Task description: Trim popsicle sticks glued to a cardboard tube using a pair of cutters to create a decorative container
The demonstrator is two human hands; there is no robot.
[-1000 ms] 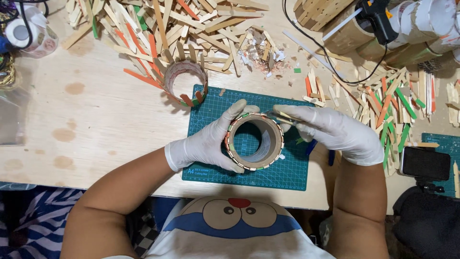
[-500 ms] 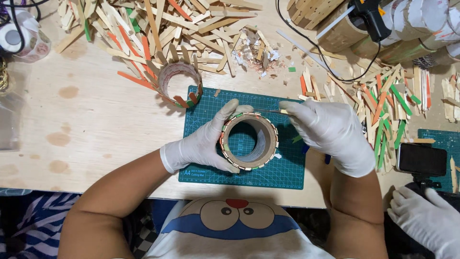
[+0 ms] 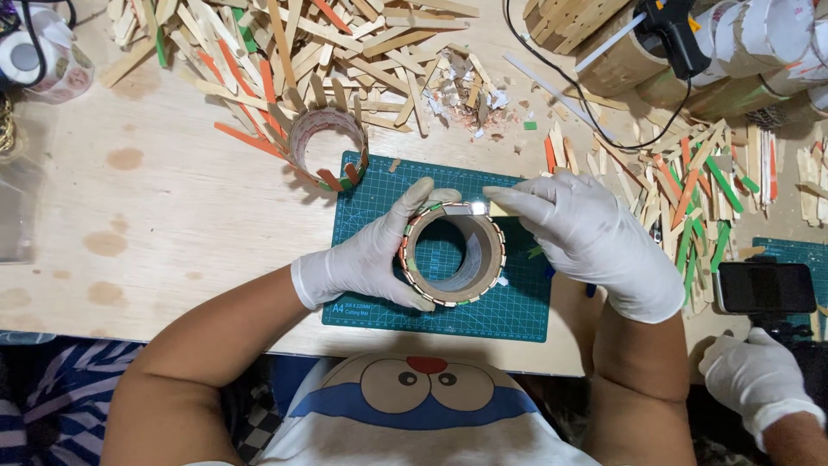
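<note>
On the green mat (image 3: pixel 517 319), near centre: my left hand (image 3: pixel 366 259) cups the stick-clad ring (image 3: pixel 452 255); my right hand (image 3: pixel 595 237) pinches a stick (image 3: pixel 493 208) at its far rim. Likely faults — the stick setting crooked, or the ring rolling under uneven pressure.

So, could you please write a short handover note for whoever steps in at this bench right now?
Left hand: gloved, wrapped around the outside of the stick-clad ring, which stands on the green cutting mat.
Right hand: gloved, fingertips pressing a pale stick at the ring's top edge.
Nearby: a second ring, sticks only along its near side, at the mat's far left corner; loose stick pile beyond it; glue gun far right.
Done: sticks show around most of the held ring.
Left: the stick under the right fingertips looks not yet settled; the second ring is mostly bare.
</note>
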